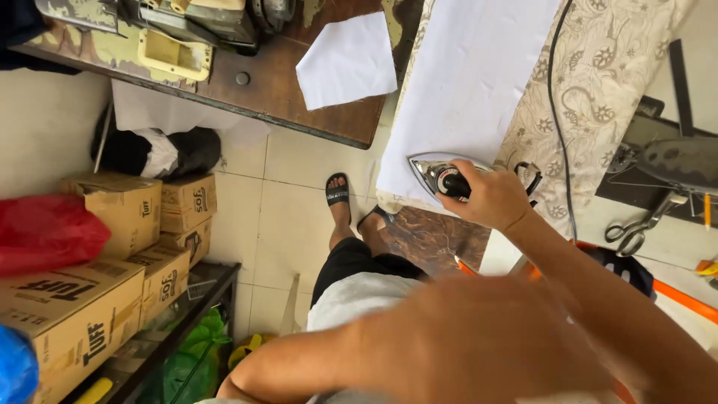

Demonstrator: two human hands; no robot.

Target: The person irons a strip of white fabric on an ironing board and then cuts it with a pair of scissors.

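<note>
My right hand grips the black handle of an electric iron. The iron's pointed metal soleplate rests on the near end of a long white cloth. That cloth lies on a board with a beige patterned cover. A black cord runs along the cover toward the iron. My left hand is a large blurred shape close to the camera at the end of my bent forearm. Its fingers cannot be made out.
Scissors lie to the right of the board. A wooden table at the top carries a white cloth piece and a worn machine. Cardboard boxes and a red bag stand at the left. My sandalled foot is on the tiled floor.
</note>
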